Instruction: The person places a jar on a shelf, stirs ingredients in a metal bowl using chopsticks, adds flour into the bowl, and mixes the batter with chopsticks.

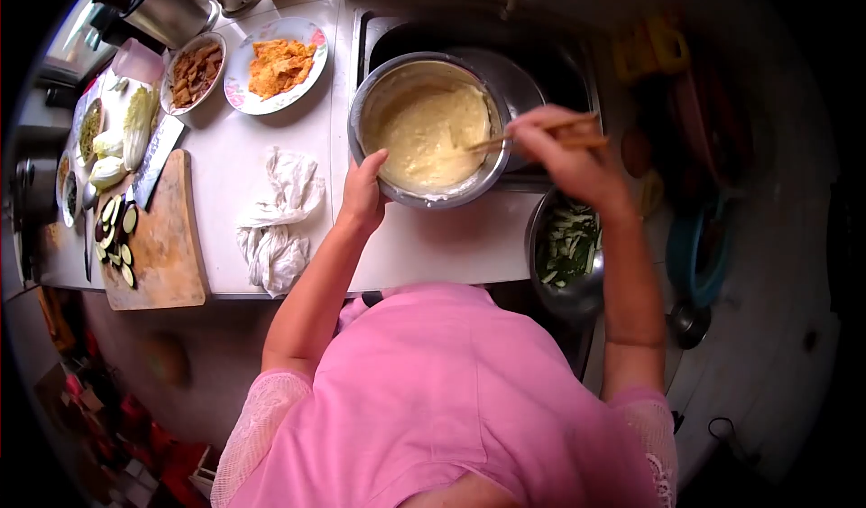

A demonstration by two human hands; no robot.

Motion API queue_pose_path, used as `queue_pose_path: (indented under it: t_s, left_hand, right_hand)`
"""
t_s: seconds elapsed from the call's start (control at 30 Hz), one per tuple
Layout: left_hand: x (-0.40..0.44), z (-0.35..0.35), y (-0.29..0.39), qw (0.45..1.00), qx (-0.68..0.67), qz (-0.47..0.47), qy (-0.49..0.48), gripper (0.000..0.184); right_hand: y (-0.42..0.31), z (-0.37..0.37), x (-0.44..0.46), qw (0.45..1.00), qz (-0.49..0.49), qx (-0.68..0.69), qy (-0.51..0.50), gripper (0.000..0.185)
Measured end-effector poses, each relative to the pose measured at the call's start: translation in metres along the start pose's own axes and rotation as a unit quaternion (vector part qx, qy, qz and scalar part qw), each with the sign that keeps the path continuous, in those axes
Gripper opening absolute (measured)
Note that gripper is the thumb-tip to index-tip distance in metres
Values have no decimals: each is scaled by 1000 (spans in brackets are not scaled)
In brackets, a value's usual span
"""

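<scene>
A metal bowl (358, 122) of pale yellow batter (424, 133) is tipped a little at the sink's near left edge. My left hand (363, 188) grips its lower left rim, thumb on top and fingers hidden beneath. My right hand (568, 161), slightly smeared by motion, is closed around wooden chopsticks (492, 143) whose tips reach into the batter. Below my right hand stands another metal bowl (538, 273) holding cut green vegetable strips (570, 242).
The sink (361, 43) lies behind the bowl. Leftward are a crumpled white cloth (284, 224), a cutting board (171, 246) with eggplant slices (117, 228), a cleaver (159, 158), a cabbage (138, 127), a plate of orange food (280, 68) and a bowl of brown pieces (195, 73).
</scene>
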State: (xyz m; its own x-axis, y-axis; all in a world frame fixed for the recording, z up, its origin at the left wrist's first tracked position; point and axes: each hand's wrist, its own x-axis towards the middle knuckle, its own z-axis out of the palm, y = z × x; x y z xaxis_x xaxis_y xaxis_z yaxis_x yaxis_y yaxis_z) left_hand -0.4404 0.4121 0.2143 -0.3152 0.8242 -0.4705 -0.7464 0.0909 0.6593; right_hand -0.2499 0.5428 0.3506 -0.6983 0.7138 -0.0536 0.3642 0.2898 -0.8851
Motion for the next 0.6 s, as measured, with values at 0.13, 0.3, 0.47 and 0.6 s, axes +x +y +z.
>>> queue_pose_path:
  t_s: [0.13,0.3,0.47,0.6]
  left_hand:
    - [1,8,-15,998,53,-9,12,39]
    - [3,-5,-4,1000,8,-19,23,40]
    - [4,-2,-21,998,48,-31,28,36]
    - [-2,-6,-4,1000,10,3,19,38]
  right_hand:
    - [3,27,32,995,-20,84,41,17]
    - [-7,6,0,999,-47,-22,-9,14]
    - [8,21,35,995,-54,10,82,11]
    - [3,21,-8,998,-8,63,4,14]
